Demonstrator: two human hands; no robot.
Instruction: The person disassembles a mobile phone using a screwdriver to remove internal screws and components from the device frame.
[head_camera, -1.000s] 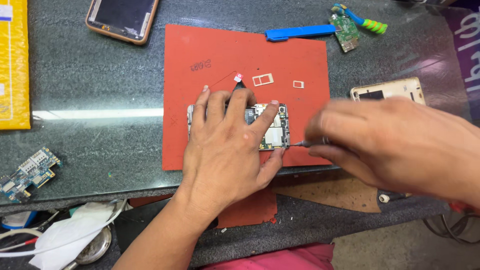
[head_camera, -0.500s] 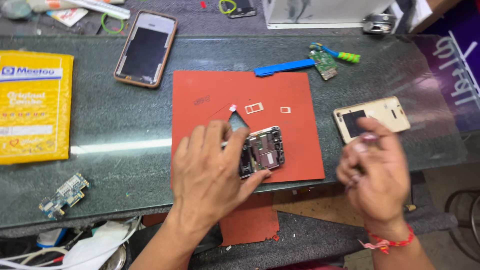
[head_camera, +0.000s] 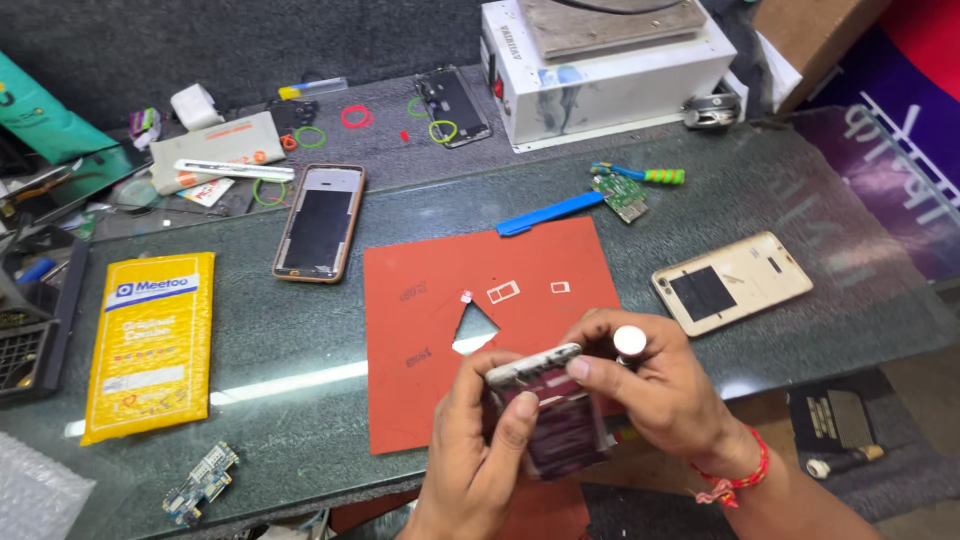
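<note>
My left hand (head_camera: 478, 455) holds an opened phone (head_camera: 562, 425), its insides facing me, tilted up above the near edge of a red mat (head_camera: 425, 340). My right hand (head_camera: 665, 400) grips a screwdriver with a round silver cap (head_camera: 630, 341), and its fingers rest on the phone's top edge. Small white card trays (head_camera: 503, 292) lie on the mat just beyond the hands. A gold back cover (head_camera: 730, 282) lies on the glass to the right of the mat.
A blue pry tool (head_camera: 550, 214) and a small green circuit board (head_camera: 620, 196) lie behind the mat. A phone in a brown case (head_camera: 320, 220) and a yellow packet (head_camera: 150, 340) are at the left. A white box machine (head_camera: 610, 70) stands at the back.
The phone has been lifted off the red mat and tilted up in both hands. The view has pulled back and now shows much more of the bench.
</note>
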